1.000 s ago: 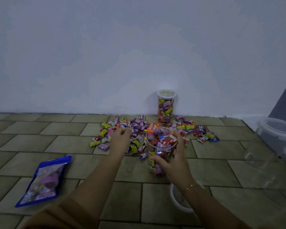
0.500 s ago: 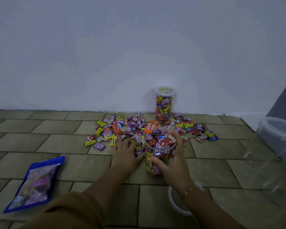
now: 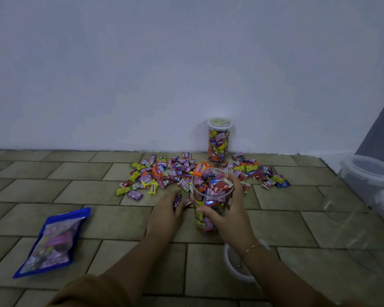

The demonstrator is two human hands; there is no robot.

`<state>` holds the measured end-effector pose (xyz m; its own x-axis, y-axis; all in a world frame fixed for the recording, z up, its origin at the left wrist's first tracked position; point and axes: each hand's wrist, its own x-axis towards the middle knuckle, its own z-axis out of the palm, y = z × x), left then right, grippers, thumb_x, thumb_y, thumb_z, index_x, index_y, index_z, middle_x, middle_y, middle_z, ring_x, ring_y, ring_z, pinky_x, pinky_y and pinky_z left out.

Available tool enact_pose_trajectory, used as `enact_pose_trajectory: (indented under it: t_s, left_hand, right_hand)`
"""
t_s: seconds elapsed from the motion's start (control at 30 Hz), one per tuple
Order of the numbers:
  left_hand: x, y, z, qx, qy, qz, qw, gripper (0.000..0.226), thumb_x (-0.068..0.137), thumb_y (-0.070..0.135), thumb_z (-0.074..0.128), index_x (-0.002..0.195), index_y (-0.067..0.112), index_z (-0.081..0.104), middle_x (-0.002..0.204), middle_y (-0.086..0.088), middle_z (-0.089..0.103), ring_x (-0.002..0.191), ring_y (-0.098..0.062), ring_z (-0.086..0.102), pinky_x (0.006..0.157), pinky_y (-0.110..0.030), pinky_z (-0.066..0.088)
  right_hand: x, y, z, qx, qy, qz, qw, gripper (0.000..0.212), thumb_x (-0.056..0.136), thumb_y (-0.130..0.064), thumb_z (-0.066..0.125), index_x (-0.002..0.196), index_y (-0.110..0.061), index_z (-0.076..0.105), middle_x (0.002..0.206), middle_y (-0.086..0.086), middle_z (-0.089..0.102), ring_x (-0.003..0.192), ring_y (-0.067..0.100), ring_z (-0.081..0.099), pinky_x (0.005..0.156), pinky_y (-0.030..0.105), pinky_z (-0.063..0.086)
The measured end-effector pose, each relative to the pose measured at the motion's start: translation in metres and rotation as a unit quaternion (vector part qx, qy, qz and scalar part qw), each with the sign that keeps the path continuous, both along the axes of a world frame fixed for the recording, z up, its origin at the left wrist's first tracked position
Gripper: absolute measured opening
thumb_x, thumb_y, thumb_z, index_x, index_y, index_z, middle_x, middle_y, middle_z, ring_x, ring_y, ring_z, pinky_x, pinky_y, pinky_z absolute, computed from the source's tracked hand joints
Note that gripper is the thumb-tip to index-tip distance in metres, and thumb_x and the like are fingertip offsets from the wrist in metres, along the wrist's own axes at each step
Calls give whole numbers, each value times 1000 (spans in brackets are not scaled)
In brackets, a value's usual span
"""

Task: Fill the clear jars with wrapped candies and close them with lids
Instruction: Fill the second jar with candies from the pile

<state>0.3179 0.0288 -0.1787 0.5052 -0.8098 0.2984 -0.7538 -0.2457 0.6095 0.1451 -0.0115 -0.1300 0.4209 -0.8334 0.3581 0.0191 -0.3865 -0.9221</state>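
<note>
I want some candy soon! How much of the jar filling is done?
Done: one jar by the wall is full, its lid on. In hand: the right hand grips an open jar heaped with candies; the left hand gathers candies from the pile. Left: lidding this jar with the lid nearby, then filling the empty jar.

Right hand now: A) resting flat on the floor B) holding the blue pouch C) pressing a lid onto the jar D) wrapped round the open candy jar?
D: the right hand has its grip round the open jar, thumb on the near wall and fingers over the far rim; no lid is on it.
</note>
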Motion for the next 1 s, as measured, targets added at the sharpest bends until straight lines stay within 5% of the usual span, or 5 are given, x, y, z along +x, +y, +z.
enact_pose_trajectory:
  t_s: [0.3, 0.43, 0.53, 0.83, 1.0]
  left_hand:
    - [-14, -11, 60, -154, 418, 191, 874, 74, 89, 56, 50, 145, 13, 32, 146, -15, 40, 132, -32, 40, 103, -43, 37]
    - [-10, -25, 95, -253, 603, 115, 748, 36, 91, 50, 54, 105, 17, 56, 76, -5, 58, 57, -14, 50, 54, -27, 42]
    - [-19, -29, 124, -268, 622, 46, 734, 27, 96, 42, 48, 91, 16, 55, 60, 1, 50, 44, -9, 39, 53, -25, 41]
    - [-55, -30, 148, -181, 418, -31, 890, 53, 86, 56, 56, 121, 16, 56, 102, 0, 64, 90, -17, 62, 85, -37, 50]
    - [-64, -23, 148, -168, 296, -98, 935, 5, 89, 30, 63, 89, 35, 60, 83, 8, 65, 77, -8, 61, 78, -35, 52]
  right_hand:
    - [-2, -1, 0, 9, 16, 11, 1000, 97, 51, -62, 80, 127, -64, 19, 136, -14, 42, 124, 4, 48, 103, 35, 45]
    - [-5, 0, 1, 4, 27, 16, 1000, 98, 57, -50, 83, 130, -61, 17, 133, -25, 39, 124, 1, 46, 104, 30, 43]
    - [-9, 1, 3, -5, 34, 14, 999, 96, 60, -42, 82, 129, -57, 16, 127, -36, 34, 120, -11, 43, 99, 16, 41]
    - [-10, 2, 8, -2, 14, 26, 1000, 87, 67, -15, 83, 123, -50, 26, 123, -36, 33, 109, -28, 39, 86, -3, 36]
    - [-11, 1, 10, -5, 17, 40, 999, 93, 67, -15, 83, 131, -43, 21, 128, -32, 33, 112, -29, 37, 89, -3, 33]
